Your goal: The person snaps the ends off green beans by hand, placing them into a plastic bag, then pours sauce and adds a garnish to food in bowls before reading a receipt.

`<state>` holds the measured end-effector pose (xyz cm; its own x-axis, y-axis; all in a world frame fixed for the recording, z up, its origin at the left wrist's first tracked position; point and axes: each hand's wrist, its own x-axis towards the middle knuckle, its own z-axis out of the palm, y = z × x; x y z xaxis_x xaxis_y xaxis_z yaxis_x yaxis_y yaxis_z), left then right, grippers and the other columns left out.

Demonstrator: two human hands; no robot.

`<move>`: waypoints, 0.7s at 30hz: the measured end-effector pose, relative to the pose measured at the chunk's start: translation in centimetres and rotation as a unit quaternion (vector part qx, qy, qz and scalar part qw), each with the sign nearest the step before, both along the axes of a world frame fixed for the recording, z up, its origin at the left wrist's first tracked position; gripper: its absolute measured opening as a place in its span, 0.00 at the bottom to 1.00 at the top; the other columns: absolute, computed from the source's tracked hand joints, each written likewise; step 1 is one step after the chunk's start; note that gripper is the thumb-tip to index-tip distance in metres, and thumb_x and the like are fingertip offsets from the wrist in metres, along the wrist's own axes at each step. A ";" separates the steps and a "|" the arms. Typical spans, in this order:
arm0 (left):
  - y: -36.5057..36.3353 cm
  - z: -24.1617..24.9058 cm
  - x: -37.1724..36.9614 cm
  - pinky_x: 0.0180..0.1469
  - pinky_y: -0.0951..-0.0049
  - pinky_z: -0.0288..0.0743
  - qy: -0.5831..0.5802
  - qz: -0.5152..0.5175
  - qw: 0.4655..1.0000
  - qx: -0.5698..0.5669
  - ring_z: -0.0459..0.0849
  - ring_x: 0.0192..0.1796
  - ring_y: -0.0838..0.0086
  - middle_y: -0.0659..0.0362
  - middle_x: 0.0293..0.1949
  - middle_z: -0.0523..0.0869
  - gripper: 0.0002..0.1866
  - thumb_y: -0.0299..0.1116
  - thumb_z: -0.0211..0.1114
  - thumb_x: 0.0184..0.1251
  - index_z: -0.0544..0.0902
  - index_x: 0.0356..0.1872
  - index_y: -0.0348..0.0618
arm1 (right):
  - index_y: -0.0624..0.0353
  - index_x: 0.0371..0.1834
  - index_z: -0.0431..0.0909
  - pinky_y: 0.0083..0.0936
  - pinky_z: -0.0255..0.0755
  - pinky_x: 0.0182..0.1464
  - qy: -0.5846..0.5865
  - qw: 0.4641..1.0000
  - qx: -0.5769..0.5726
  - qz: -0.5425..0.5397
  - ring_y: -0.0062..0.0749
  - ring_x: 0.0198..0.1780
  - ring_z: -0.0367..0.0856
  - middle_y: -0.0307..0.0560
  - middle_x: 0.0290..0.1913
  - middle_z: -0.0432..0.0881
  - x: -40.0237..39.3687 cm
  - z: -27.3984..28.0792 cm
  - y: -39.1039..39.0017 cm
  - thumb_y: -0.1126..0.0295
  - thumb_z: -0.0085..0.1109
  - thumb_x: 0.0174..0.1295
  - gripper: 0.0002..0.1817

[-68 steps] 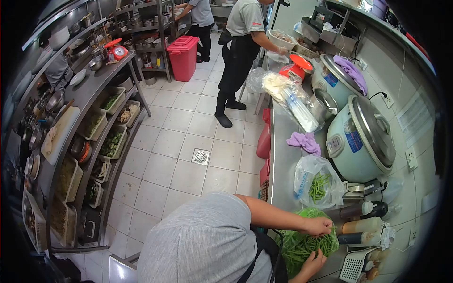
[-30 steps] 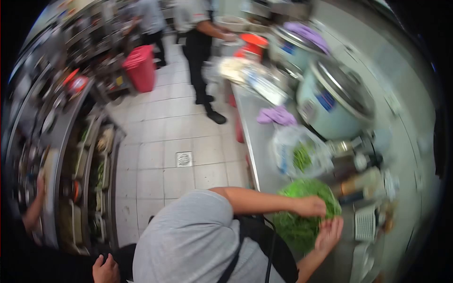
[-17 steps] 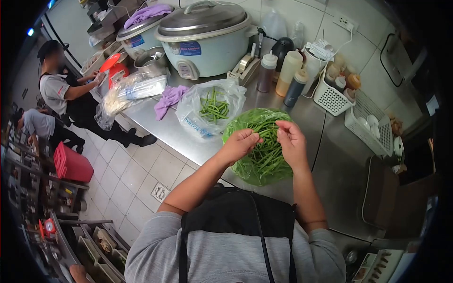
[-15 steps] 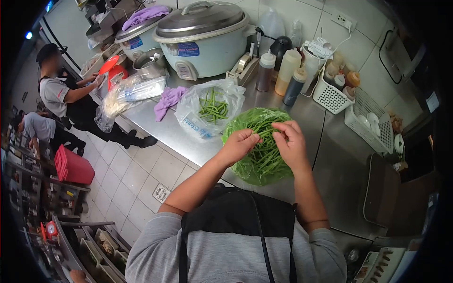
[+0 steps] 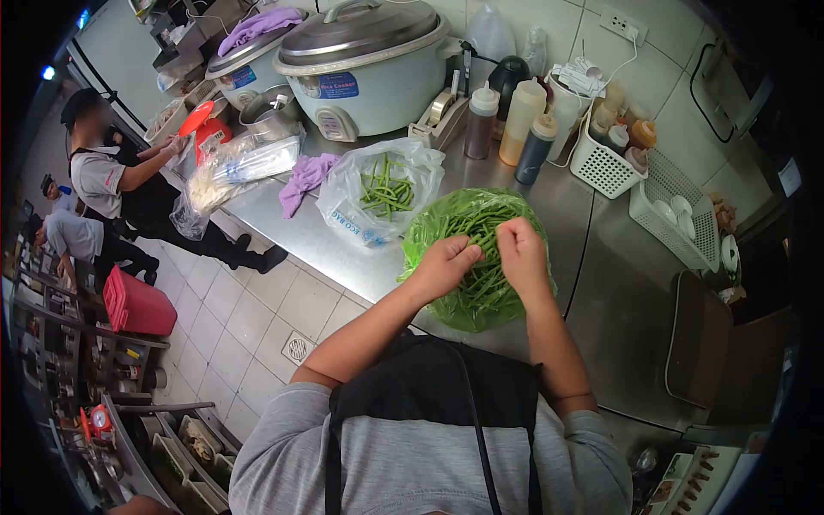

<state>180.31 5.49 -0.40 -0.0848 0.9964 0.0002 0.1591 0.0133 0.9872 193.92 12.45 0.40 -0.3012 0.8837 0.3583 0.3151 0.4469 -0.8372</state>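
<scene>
While poised just above the green beans (image 5: 482, 290), both closed: left grip (image 5: 444, 268) with thumb pressed against curled fingers, right grip (image 5: 522, 256) folded in like a loose fist, just beside each other. Cannot tell of any single bean pinched in either, against so much green behind. Heaped in a tangle inside the open green plastic bag (image 5: 421, 236), near the front edge of the table (image 5: 635, 335), mostly long and thin. Just to the left, perhaps touching, a white plastic bag (image 5: 342, 202) with shorter green pieces (image 5: 386, 193) inside. Farther back, a purple cloth (image 5: 305, 180), a large rice cooker (image 5: 369, 96) and several squeeze bottles (image 5: 481, 124).

Judging by looks, light in ones and twos, weighty only as a whole bagful; firm and springy along the length, likely to bend slightly and then snap. Perhaps smooth enough to slip between fingertips, more so if damp; cannot tell of any wetness. Best taken near one end, between thumb and forefinger, with the other grip close along the same pod. Best not squeezed as a big handful, for fear of bruising. As for the green plastic bag, seemingly thin, limp and slippery; better held by a doubled fold of rim than tugged by the wall.
</scene>
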 end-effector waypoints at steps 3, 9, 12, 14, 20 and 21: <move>-0.3 0.5 -0.7 0.31 0.78 0.66 -0.016 -0.011 1.000 -0.005 0.71 0.26 0.82 0.62 0.22 0.76 0.12 0.36 0.52 0.60 0.77 0.28 0.37 | 0.62 0.31 0.73 0.27 0.68 0.35 0.013 0.999 -0.037 -0.006 0.40 0.32 0.75 0.51 0.30 0.76 1.2 1.1 0.7 0.72 0.49 0.55 0.06; -0.2 0.6 -0.8 0.31 0.78 0.66 -0.015 -0.008 1.000 -0.017 0.70 0.27 0.83 0.63 0.22 0.76 0.12 0.35 0.52 0.60 0.77 0.28 0.36 | 0.57 0.34 0.76 0.30 0.68 0.38 -0.122 0.967 0.219 0.037 0.38 0.36 0.73 0.43 0.32 0.74 1.8 2.9 -0.2 0.73 0.55 0.48 0.09; -0.2 0.7 -0.8 0.30 0.78 0.66 -0.005 -0.013 1.000 -0.007 0.71 0.26 0.83 0.63 0.21 0.76 0.12 0.35 0.53 0.60 0.76 0.28 0.35 | 0.54 0.32 0.76 0.30 0.66 0.37 -0.194 0.942 0.264 0.067 0.35 0.36 0.72 0.39 0.31 0.73 2.0 3.1 -0.5 0.74 0.57 0.45 0.08; -0.2 0.7 -0.9 0.29 0.78 0.66 0.013 -0.014 1.000 -0.002 0.70 0.25 0.83 0.63 0.20 0.76 0.12 0.35 0.53 0.60 0.76 0.27 0.35 | 0.53 0.29 0.76 0.30 0.66 0.36 -0.228 0.932 0.271 0.074 0.34 0.35 0.72 0.38 0.30 0.72 2.1 2.8 -0.4 0.73 0.57 0.45 0.06; 0.1 -0.2 -1.3 0.27 0.74 0.65 0.023 0.003 1.000 0.020 0.69 0.22 0.79 0.60 0.17 0.73 0.12 0.35 0.54 0.58 0.74 0.24 0.34 | 0.55 0.24 0.73 0.31 0.65 0.33 -0.241 0.919 0.291 0.110 0.35 0.31 0.72 0.39 0.26 0.72 1.9 2.4 -0.8 0.70 0.55 0.46 0.03; 0.2 -0.4 -1.3 0.27 0.73 0.65 0.038 0.007 0.999 0.026 0.68 0.22 0.79 0.59 0.17 0.72 0.12 0.35 0.54 0.58 0.74 0.24 0.34 | 0.56 0.23 0.73 0.31 0.65 0.33 -0.248 0.916 0.293 0.113 0.36 0.31 0.72 0.40 0.25 0.72 1.8 2.1 -0.8 0.69 0.55 0.46 0.04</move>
<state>178.98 5.68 -0.82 -0.0956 0.9937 0.0580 0.2336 -0.0343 0.9717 195.75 11.63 2.54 -0.7075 0.4786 0.5201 0.4359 0.8747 -0.2119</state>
